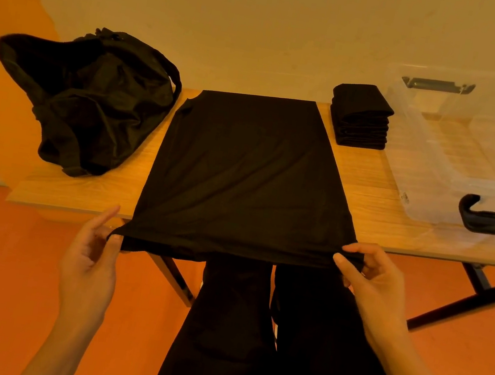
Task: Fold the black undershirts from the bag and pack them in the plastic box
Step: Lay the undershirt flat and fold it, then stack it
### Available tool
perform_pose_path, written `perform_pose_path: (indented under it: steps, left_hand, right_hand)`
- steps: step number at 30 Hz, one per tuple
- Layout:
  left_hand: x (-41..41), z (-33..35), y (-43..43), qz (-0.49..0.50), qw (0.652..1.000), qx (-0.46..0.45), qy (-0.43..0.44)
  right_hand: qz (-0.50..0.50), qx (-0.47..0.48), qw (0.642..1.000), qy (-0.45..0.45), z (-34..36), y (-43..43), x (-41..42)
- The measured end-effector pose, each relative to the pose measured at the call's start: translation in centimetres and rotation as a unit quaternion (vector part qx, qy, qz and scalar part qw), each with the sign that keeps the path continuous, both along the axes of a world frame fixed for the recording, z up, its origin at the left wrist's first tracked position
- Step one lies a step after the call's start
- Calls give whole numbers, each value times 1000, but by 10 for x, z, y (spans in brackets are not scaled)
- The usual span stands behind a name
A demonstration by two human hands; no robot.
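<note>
A black undershirt (pixel 243 167) is spread flat on the desk (pixel 375 214), with its near edge drawn just past the desk's front edge. That edge is pinched at its left corner by the left hand (pixel 92 256), between thumb and fingers, and at its right corner by the right hand (pixel 377 289) in the same way. Left of the undershirt a slumped black bag (pixel 91 98) is seen. Beside its far right corner a stack of folded undershirts (pixel 361 117) is set, and further right the clear plastic box (pixel 472 151), with nothing visible inside.

The step in hand is judged to be a fold of the near edge toward the far one. For a neat result, the 2 corners should be lifted together, kept taut and level, and the side edges matched. The diagonal creases should be smoothed out before the cloth is laid down.
</note>
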State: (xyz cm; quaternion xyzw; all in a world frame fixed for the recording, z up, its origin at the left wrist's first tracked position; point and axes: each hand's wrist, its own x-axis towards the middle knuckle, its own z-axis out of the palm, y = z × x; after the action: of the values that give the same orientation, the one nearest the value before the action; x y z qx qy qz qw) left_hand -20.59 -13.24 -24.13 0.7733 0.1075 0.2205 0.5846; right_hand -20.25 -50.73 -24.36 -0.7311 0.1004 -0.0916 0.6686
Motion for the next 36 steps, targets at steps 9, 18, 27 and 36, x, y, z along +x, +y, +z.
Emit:
perform_pose_path:
  steps: [9, 18, 27, 36]
  left_hand:
    - [-3, -10, 17, -46, 928, 366, -51]
    - [-15, 9, -7, 57, 980, 186, -50]
    - [-14, 15, -24, 63, 996, -38, -52]
    - [-16, 2, -9, 106, 992, -16, -64]
  right_hand:
    - [122, 80, 987, 71, -8, -22, -1]
    - [-22, -41, 999, 9, -9, -11, -2]
    - [-34, -284, 957, -50, -13, -5, 1]
    - [-102, -220, 970, -32, -8, -15, -4]
